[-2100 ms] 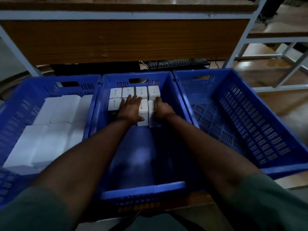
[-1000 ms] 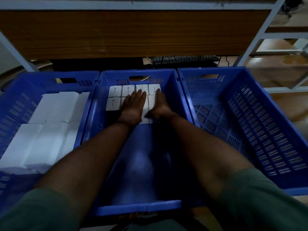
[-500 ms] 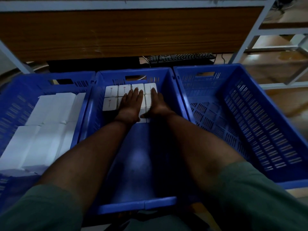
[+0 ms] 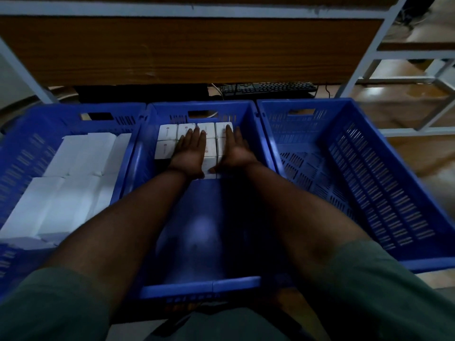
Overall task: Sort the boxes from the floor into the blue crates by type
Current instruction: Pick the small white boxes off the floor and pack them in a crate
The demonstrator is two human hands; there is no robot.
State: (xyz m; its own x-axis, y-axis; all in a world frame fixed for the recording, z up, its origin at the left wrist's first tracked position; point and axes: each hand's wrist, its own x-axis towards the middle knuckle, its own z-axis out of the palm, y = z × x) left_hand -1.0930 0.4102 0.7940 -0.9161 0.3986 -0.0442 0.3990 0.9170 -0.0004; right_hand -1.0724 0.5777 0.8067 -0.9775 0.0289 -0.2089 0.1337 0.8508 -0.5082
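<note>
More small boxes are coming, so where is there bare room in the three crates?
Right crate: its whole floor shows bare. Middle crate: bare from the small white boxes back to its near wall. Left crate: crowded with larger white boxes. Both hands, left and right, rest flat on the small boxes.

This is looking like an office storeroom or stock area. Three blue crates [image 4: 305, 153] are sitting side by side on the floor [image 4: 403, 114], in front of a brown wooden board [image 4: 187, 48] held in a white metal frame [image 4: 364, 62] (a desk or rack, hard to tell which). A black keyboard [image 4: 268, 88] is lying underneath it, and similar frames are standing further off at the right.
</note>
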